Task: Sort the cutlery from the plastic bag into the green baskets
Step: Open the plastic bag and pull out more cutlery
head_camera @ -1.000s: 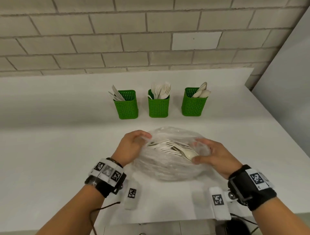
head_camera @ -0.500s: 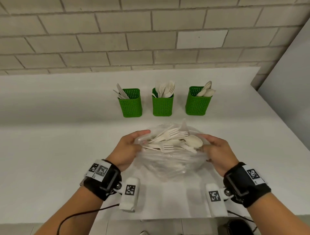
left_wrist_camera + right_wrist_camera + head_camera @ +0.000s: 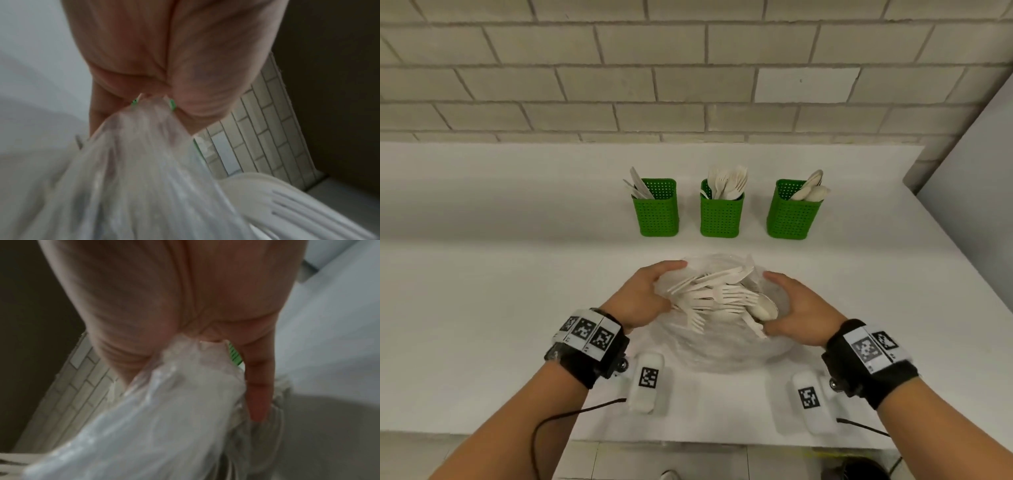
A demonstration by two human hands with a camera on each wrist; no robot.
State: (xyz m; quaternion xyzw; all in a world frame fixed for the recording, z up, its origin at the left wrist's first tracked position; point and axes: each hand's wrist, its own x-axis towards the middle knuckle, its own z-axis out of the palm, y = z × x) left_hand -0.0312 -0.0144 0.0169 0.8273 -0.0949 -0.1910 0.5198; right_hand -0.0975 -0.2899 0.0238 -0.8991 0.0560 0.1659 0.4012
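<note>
Two hands hold the plastic bag (image 3: 722, 346) open on the white counter (image 3: 482, 308) in the head view: the left hand (image 3: 643, 298) and the right hand (image 3: 801, 310) each grip a side of the mouth, pulled apart so the heap of white cutlery (image 3: 717, 294) lies bare between them. Beyond stand three green baskets, well apart from the bag: the left basket (image 3: 658, 214) with knives, the middle basket (image 3: 721, 216) with forks, the right basket (image 3: 791, 216) with spoons. The step looks like opening the bag; next one hand must let go and pick a single piece from the tangle. Nothing stands between bag and baskets. The left wrist view shows fingers (image 3: 102, 104) and thumb pinching bunched film (image 3: 144, 146), fork tines nearby. The right wrist view shows the same pinch on film (image 3: 174, 394), blurred.
</note>
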